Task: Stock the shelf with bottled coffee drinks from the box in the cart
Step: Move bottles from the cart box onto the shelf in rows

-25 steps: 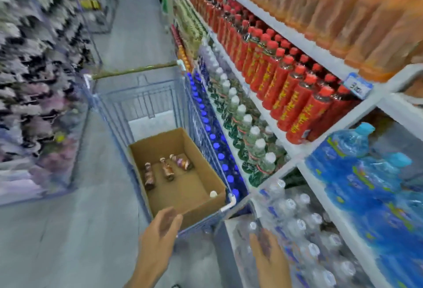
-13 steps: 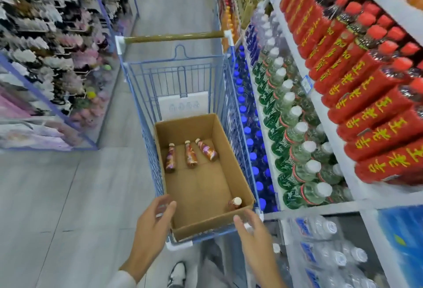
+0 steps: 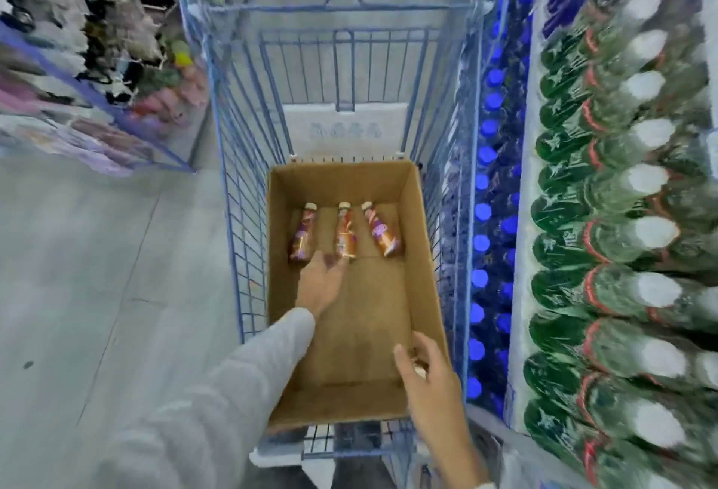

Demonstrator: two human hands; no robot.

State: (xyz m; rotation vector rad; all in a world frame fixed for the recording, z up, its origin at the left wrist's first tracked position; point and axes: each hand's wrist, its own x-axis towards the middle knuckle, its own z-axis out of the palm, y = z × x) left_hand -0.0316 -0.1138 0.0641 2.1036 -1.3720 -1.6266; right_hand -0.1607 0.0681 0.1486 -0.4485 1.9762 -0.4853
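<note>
the box [image 3: 412, 193] in the cart [image 3: 233, 146] is nearly empty — three coffee bottles [image 3: 345, 234] lie on their sides at its far end, none yet on the shelf [image 3: 518, 333]. the left hand [image 3: 320, 286] reaches in, grip apart at the bottle bases; the right hand [image 3: 431, 391] curls at the near right corner — whether its grip is clamped on anything i cannot tell. grey floor [image 3: 97, 255], narrow aisle.

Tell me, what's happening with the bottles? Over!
Left hand open, at three lying bottles. Right hand over corner bottle, hold unclear. Nothing blocking in box.
</note>
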